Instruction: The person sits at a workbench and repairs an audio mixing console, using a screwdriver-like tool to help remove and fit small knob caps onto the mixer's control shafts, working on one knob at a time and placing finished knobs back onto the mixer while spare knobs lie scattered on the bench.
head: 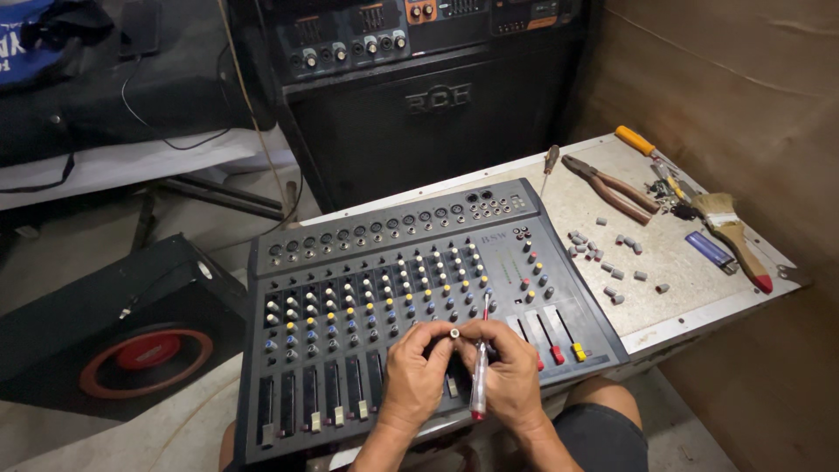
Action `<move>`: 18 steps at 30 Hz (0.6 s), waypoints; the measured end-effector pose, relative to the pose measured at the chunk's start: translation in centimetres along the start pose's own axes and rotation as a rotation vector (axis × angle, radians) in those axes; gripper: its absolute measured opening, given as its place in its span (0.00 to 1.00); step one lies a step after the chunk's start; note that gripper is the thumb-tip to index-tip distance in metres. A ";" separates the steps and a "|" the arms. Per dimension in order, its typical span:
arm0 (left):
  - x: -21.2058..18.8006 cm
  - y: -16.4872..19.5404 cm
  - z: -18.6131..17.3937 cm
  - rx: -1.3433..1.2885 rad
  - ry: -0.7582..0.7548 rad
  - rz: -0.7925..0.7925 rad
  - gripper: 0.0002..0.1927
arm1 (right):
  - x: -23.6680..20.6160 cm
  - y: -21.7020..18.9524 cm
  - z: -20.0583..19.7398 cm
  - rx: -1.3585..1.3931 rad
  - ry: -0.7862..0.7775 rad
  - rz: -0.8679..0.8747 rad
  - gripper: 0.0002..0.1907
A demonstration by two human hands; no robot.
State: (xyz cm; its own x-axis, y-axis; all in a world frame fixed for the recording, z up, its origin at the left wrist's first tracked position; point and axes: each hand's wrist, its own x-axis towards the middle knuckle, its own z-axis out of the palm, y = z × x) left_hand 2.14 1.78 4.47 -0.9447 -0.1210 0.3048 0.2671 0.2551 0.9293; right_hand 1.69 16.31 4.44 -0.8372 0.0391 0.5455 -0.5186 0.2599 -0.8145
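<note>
A dark grey audio mixer (350,288) with rows of coloured knobs and several sliders rests on my lap and a table edge. Both hands meet over its lower middle. My left hand (418,367) pinches a small grey cap (454,333) between its fingertips. My right hand (509,371) touches the same cap and also holds a screwdriver (479,385) with a clear handle and red end, its shaft pointing up toward the knobs.
On the speckled tabletop (673,297) to the right lie several loose grey caps (603,258), pliers (609,188), a paintbrush (734,232), a blue lighter (710,251), a small screwdriver (550,164) and an orange-handled tool (636,142). A black amplifier cabinet (419,105) stands behind; a red-ringed speaker (144,350) lies left.
</note>
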 end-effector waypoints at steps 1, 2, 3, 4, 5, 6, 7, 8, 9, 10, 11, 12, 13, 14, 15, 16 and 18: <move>0.0 0.1 0.0 0.001 -0.003 -0.009 0.07 | 0.0 0.0 0.0 0.017 -0.001 -0.019 0.08; 0.0 0.1 0.0 0.002 -0.005 -0.018 0.08 | 0.0 0.1 0.0 0.018 -0.003 -0.016 0.08; 0.0 0.1 0.0 0.002 -0.008 -0.028 0.08 | 0.0 0.1 -0.1 0.018 -0.004 -0.013 0.08; -0.1 0.0 0.0 -0.004 -0.007 -0.021 0.08 | 0.0 0.1 -0.1 0.020 -0.006 -0.010 0.09; -0.1 0.0 0.1 -0.010 -0.005 -0.014 0.08 | 0.0 0.1 -0.1 0.012 -0.009 0.019 0.08; -0.2 -0.1 0.1 -0.016 -0.002 -0.007 0.08 | -0.1 0.0 -0.1 0.004 -0.012 0.049 0.08; -0.1 -0.2 0.1 0.002 -0.002 0.003 0.07 | -0.1 0.0 -0.1 -0.002 -0.016 0.078 0.08; -0.1 -0.3 0.2 0.020 -0.001 0.013 0.07 | -0.1 0.0 0.0 -0.013 -0.009 0.073 0.08; 0.0 -0.5 0.2 0.038 0.000 0.022 0.07 | -0.1 -0.1 0.0 -0.024 -0.003 0.068 0.08; 0.0 -0.6 0.2 0.044 -0.007 0.041 0.07 | -0.1 -0.2 0.1 -0.035 0.003 0.062 0.08; 0.0 -0.7 0.2 0.050 -0.015 0.060 0.07 | -0.1 -0.2 0.1 -0.033 0.002 0.066 0.09; 0.1 -0.8 0.2 0.056 -0.022 0.079 0.07 | -0.1 -0.2 0.1 -0.032 0.002 0.069 0.09; 0.1 -0.9 0.2 0.054 -0.032 0.078 0.07 | -0.1 -0.3 0.1 -0.030 0.001 0.073 0.09; 0.1 -1.0 0.2 0.052 -0.042 0.077 0.07 | 0.0 -0.2 0.1 -0.037 0.004 0.071 0.09; 0.0 -1.0 0.1 0.052 -0.051 0.077 0.08 | 0.1 -0.1 0.1 -0.042 0.006 0.068 0.10; 0.0 -1.1 0.1 0.051 -0.050 0.085 0.08 | 0.2 -0.1 0.2 -0.045 0.007 0.065 0.10; 0.0 -1.2 0.0 0.052 -0.045 0.101 0.08 | 0.1 0.0 0.4 -0.039 0.013 0.060 0.09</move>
State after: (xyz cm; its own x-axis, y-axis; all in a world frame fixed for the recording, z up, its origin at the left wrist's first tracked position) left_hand 1.79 1.51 3.37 -0.9212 -0.0493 0.3859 0.3526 0.3137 0.8816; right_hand 1.53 15.93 4.42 -0.8638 0.0685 0.4991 -0.4605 0.2942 -0.8375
